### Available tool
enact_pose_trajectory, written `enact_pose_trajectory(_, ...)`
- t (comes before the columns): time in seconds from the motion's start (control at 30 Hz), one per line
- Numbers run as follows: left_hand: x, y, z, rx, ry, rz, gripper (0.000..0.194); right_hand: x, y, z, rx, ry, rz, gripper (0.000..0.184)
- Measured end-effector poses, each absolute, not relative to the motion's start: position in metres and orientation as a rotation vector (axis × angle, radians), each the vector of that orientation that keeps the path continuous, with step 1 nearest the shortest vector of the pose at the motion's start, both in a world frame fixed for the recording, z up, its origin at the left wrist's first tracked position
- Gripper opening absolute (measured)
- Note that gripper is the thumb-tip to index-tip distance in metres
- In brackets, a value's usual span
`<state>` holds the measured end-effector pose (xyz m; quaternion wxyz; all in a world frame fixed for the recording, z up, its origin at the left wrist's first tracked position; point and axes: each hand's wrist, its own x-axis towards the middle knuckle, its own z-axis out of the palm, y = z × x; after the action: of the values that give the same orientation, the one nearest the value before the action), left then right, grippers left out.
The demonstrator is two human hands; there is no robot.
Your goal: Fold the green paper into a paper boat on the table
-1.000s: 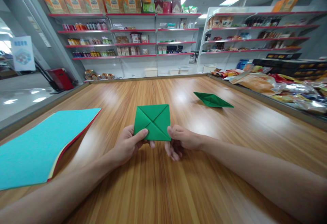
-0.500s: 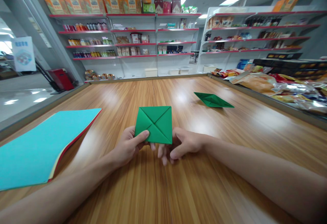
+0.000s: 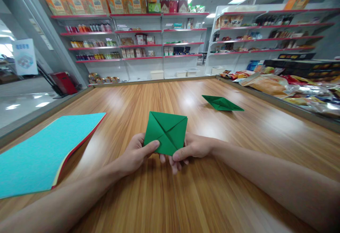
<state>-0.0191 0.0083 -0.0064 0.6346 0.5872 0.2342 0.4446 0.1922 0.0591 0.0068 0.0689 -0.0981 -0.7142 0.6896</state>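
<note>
A folded square of green paper (image 3: 167, 130) with diagonal crease lines is held up above the wooden table. My left hand (image 3: 139, 151) grips its lower left edge, thumb on the front and the other fingers behind. At the lower right corner, my right hand (image 3: 191, 148) has its thumb on the paper's front edge, with its fingers partly hidden behind and below. Farther back on the right, a second folded green paper piece (image 3: 222, 103), long and pointed at both ends, lies on the table.
A stack of coloured paper sheets (image 3: 53, 148), turquoise on top, lies at the left of the wooden table (image 3: 127, 98). Beyond the raised right edge are packaged snacks (image 3: 268, 84) and black boxes (image 3: 300, 66). Stocked shelves (image 3: 140, 31) stand behind.
The green square has shifted slightly right and tilted clockwise. My right thumb has come onto its lower right corner; before, that hand was beside and below it.
</note>
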Motion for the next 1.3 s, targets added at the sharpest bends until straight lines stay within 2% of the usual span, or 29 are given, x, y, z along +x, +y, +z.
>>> enact_pose_trajectory(0.13, -0.022, 0.011, -0.006, 1.246, 0.553, 1.132, 0.016, 0.193, 0.061, 0.006, -0.146, -2.092, 2.183, 0.042)
enact_pose_trajectory(0.3, -0.024, 0.01, -0.012, 1.334, 0.569, 1.044, 0.018, 0.189, 0.054, 0.003, -0.444, -2.176, 1.939, 0.057)
enact_pose_trajectory(0.43, -0.022, 0.008, -0.012, 1.331, 0.536, 1.03, 0.017, 0.188, 0.051, 0.004, -0.465, -2.2, 1.873, 0.044)
enact_pose_trajectory(0.6, -0.02, 0.01, -0.006, 1.214, 0.525, 1.089, 0.016, 0.192, 0.055, 0.005, -0.36, -2.14, 1.996, 0.027)
enact_pose_trajectory(0.7, -0.021, 0.012, -0.004, 1.123, 0.539, 1.153, 0.016, 0.194, 0.059, 0.003, -0.252, -2.035, 2.123, 0.029)
enact_pose_trajectory(0.87, -0.024, 0.011, -0.006, 1.164, 0.529, 1.012, 0.023, 0.195, 0.062, 0.0, -0.168, -1.923, 2.157, 0.038)
enact_pose_trajectory(0.97, -0.024, 0.009, -0.009, 1.226, 0.559, 0.904, 0.029, 0.193, 0.055, 0.001, -0.238, -1.929, 2.042, 0.047)
enact_pose_trajectory(1.13, -0.022, 0.009, -0.011, 1.287, 0.673, 0.939, 0.056, 0.192, 0.046, 0.0, -0.474, -2.043, 1.773, 0.042)
enact_pose_trajectory(1.23, -0.024, 0.01, -0.013, 1.279, 0.738, 0.937, 0.058, 0.194, 0.052, -0.006, -0.434, -1.915, 1.915, 0.044)
enact_pose_trajectory(1.3, -0.027, 0.009, -0.013, 1.268, 0.757, 0.893, 0.056, 0.196, 0.059, -0.012, -0.321, -1.749, 2.071, 0.058)
